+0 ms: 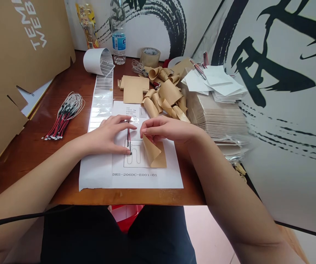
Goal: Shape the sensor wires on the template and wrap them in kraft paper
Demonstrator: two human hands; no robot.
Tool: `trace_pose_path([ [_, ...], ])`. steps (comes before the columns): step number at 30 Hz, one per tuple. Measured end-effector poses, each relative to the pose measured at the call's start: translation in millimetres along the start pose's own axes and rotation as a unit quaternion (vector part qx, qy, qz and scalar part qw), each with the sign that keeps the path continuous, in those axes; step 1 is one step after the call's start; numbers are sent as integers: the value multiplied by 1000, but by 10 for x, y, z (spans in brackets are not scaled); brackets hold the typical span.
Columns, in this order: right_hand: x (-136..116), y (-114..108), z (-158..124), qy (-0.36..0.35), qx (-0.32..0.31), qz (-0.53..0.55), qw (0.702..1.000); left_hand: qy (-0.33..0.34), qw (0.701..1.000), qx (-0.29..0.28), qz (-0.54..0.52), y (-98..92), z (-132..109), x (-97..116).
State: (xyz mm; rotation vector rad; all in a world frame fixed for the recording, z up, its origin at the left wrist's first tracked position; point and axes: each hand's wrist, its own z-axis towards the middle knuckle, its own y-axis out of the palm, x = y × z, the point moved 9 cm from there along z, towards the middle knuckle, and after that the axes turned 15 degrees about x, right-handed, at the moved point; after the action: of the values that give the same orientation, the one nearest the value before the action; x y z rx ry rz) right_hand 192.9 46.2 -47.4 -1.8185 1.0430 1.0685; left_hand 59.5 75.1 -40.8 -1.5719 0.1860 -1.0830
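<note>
When you looked down at the bench point(37, 165), what did the left hand point(105, 135) have?

— It lay on a printed white sheet point(158, 179) at the middle of the frame, fingers spread apart, with a thin red-and-black wire lead point(129, 141) running between thumb and forefinger. I couldn't tell whether the lead was gripped or only steadied.

— And the right hand point(163, 129)?

— Its thumb and fingers were drawn together, pinching the curled corner of a tan sheet point(153, 152) just right of the lead. (That sheet overlapped the right end of a drawn outline point(136, 156) on the white paper.)

— What lay around them?

— Above the hands were curled tan strips point(163, 99). To the right stood a tall stack of tan sheets point(215, 117), beside loose white papers point(215, 84). To the left lay a bundle of red-and-black leads point(63, 115). At the top of the frame stood a water bottle point(118, 33) and a roll of packing tape point(150, 57).
</note>
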Motion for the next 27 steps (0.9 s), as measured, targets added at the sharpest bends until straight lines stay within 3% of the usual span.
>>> trace_pose_path([
  [7,7,12,28,8,10,7,1000,-27,999,38,-8,-49,23,-56],
  [13,30,25,34,11,10,9,1000,24,996,71,54,-32,75,-40],
  [27,29,39,51,15,14,-8,1000,34,985,113,123,-56,103,-51],
])
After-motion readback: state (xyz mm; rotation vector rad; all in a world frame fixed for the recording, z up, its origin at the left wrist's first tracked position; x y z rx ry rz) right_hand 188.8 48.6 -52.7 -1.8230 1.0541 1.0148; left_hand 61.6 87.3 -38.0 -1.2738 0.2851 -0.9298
